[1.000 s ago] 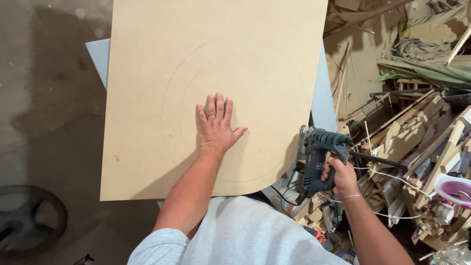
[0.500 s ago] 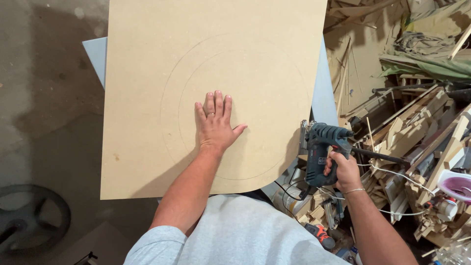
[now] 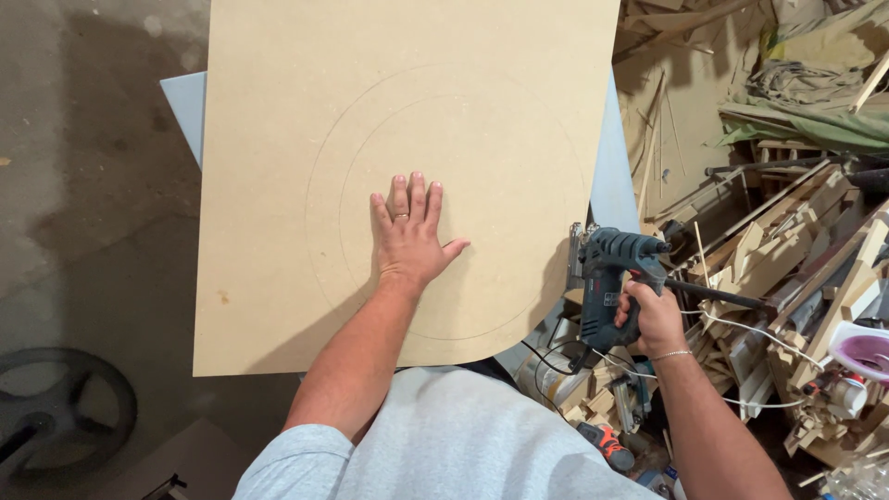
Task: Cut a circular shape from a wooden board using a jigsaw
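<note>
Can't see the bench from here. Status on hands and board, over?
Left hand flat on board, inside drawn circles. Right hand grips blue jigsaw at board's right edge. Scrap wood pile close right.

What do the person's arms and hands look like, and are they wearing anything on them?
Both arms are bare from the elbow down, with no gloves. The left hand has a thin ring on one finger. The right hand has a thin bracelet around the wrist. A light grey short sleeve covers the left upper arm, part of a grey T-shirt.
</note>
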